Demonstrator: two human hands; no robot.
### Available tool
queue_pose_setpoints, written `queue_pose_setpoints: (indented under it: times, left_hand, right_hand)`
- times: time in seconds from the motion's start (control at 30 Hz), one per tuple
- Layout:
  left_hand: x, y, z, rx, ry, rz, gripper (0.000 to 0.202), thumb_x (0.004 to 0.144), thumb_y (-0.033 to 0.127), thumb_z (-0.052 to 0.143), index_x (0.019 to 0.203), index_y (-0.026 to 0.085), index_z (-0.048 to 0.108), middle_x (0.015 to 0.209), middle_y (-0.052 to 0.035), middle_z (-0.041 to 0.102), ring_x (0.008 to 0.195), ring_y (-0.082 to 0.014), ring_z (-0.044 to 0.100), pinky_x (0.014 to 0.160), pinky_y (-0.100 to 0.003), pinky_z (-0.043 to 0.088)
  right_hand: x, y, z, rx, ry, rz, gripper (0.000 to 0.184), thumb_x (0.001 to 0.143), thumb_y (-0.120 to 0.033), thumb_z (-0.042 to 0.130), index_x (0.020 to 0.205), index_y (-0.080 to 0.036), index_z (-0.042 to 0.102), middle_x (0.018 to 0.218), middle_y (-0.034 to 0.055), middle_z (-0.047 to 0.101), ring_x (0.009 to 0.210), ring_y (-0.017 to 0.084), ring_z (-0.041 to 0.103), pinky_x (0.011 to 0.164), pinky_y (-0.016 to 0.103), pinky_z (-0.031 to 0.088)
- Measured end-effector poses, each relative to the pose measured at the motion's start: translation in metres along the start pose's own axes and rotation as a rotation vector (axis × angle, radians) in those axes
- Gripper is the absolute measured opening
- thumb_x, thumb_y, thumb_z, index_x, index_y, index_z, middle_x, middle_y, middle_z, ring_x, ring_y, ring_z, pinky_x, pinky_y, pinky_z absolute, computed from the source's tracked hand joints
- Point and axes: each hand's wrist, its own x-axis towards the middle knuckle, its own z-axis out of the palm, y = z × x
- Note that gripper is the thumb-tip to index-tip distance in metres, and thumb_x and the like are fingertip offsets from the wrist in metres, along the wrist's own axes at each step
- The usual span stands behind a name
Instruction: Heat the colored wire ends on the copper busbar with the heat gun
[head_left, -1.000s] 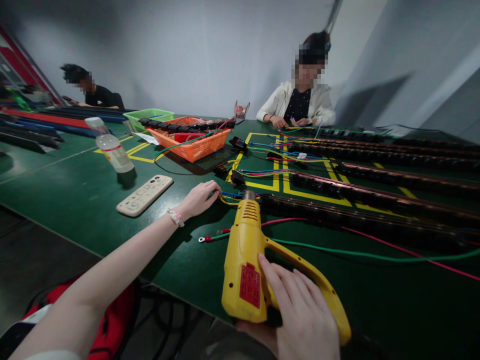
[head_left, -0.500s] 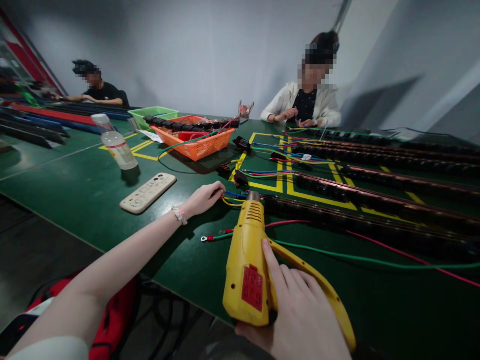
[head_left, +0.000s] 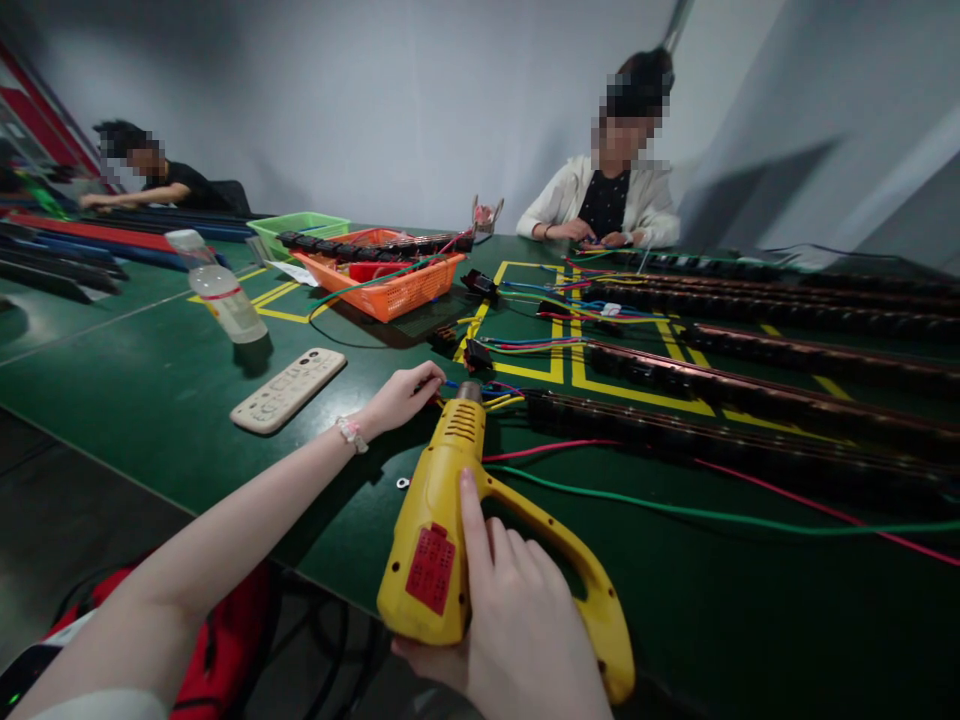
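My right hand (head_left: 514, 625) is wrapped round the rear of a yellow heat gun (head_left: 442, 525) with a red vent patch. Its metal nozzle (head_left: 470, 391) points away from me at a cluster of blue, yellow and red wires (head_left: 491, 396). My left hand (head_left: 401, 395), with a beaded bracelet on the wrist, pinches those wires just left of the nozzle. The wires run from the end of a long black-and-copper strip (head_left: 675, 425) that lies across the green table (head_left: 150, 390).
A cream remote control (head_left: 289, 389) and a plastic bottle (head_left: 217, 290) lie to the left. An orange basket (head_left: 390, 280) and a green basket (head_left: 296, 232) sit further back. More long strips (head_left: 787, 350) fill the right. One person sits opposite, another far left. Red and green wires (head_left: 675, 505) trail right.
The heat gun has shifted left and tilted, its nozzle now closer to my left hand's fingers. My left hand stays on the wires.
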Motion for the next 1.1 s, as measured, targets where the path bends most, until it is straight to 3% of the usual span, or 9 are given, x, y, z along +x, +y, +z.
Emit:
queue_pose_setpoints:
  times: [0.27,0.43,0.7,0.93,1.1]
  left_hand:
    - [0.0,-0.004,0.001,0.06,-0.003,-0.015,0.034,0.091,0.041,0.036,0.094,0.014,0.057,0.086,-0.0009,0.061,0.075,-0.0053,0.051,0.071,-0.016,0.04]
    - [-0.001,-0.002,0.0,0.053,-0.011,-0.016,0.035,0.09,0.041,0.036,0.096,0.013,0.058,0.087,-0.0017,0.062,0.076,-0.0058,0.052,0.071,-0.016,0.04]
    - [-0.003,0.001,-0.001,0.11,-0.048,0.03,0.032,0.09,0.041,0.038,0.097,0.015,0.056,0.09,-0.0028,0.063,0.079,-0.0077,0.056,0.076,-0.019,0.043]
    - [-0.002,0.006,-0.003,0.152,-0.037,0.043,0.03,0.091,0.039,0.037,0.095,0.015,0.054,0.092,-0.0034,0.061,0.082,-0.0087,0.056,0.076,-0.021,0.042]
    - [-0.002,0.009,-0.004,0.251,-0.054,0.057,0.029,0.092,0.037,0.035,0.094,0.015,0.054,0.091,-0.0036,0.061,0.084,-0.0104,0.055,0.08,-0.024,0.041]
  right_hand:
    - [0.004,-0.013,0.01,-0.021,0.018,-0.042,0.104,0.071,-0.052,0.048,0.147,-0.003,-0.004,0.078,0.0059,0.052,0.068,0.014,0.049,0.064,0.029,0.038]
    - [0.004,-0.011,0.009,-0.023,0.085,-0.04,0.111,0.067,-0.068,0.046,0.147,-0.002,0.007,0.077,0.0048,0.051,0.066,0.013,0.049,0.062,0.029,0.037]
    - [-0.005,0.007,0.001,-0.044,0.078,-0.021,0.123,0.052,-0.092,0.04,0.144,-0.01,0.025,0.077,0.0035,0.052,0.067,0.011,0.049,0.066,0.029,0.039]
    - [-0.022,0.038,-0.008,-0.129,0.117,-0.048,0.113,0.062,-0.089,0.032,0.142,-0.008,0.03,0.083,0.0041,0.057,0.068,0.009,0.051,0.067,0.026,0.04]
    - [-0.026,0.046,-0.013,-0.173,0.163,-0.099,0.1,0.07,-0.079,0.033,0.137,-0.005,0.036,0.08,0.0033,0.058,0.068,0.009,0.053,0.066,0.026,0.041]
